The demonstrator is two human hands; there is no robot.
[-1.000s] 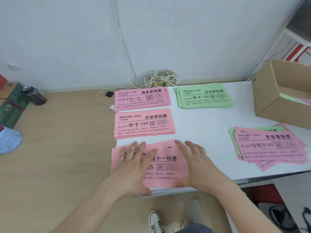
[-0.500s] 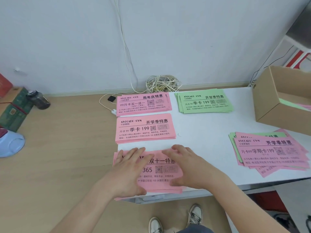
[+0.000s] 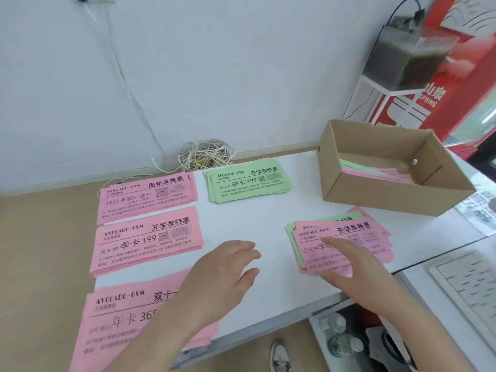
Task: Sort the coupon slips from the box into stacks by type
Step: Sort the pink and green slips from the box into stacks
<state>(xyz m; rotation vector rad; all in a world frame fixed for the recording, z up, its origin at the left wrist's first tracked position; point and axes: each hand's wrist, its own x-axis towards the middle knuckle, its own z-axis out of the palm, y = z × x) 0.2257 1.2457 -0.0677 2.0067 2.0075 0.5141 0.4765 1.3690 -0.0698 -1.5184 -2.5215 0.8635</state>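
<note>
Three stacks line the tabletop's (image 3: 255,218) left edge: far stack (image 3: 147,197), middle stack (image 3: 147,241), and near stack (image 3: 120,318) at the near-left corner. A fourth stack (image 3: 248,181) lies mid far edge. The box (image 3: 389,194) sits at the far-right corner, slips (image 3: 370,171) inside; a loose pile (image 3: 341,237) lies before it.

We see a white counter (image 3: 255,218) by a pale wall (image 3: 241,76), w/ a tangled cable coil (image 3: 205,155) at its far edge and a thin cord (image 3: 126,84) running up the wall. Far right, a murky tank (image 3: 408,57) sits on a white stand (image 3: 375,87), red sign (image 3: 461,84) behind. Near right: a white keyboard (image 3: 467,288), plus a shoe (image 3: 280,355) on the tan floor (image 3: 45,237) below.
</note>
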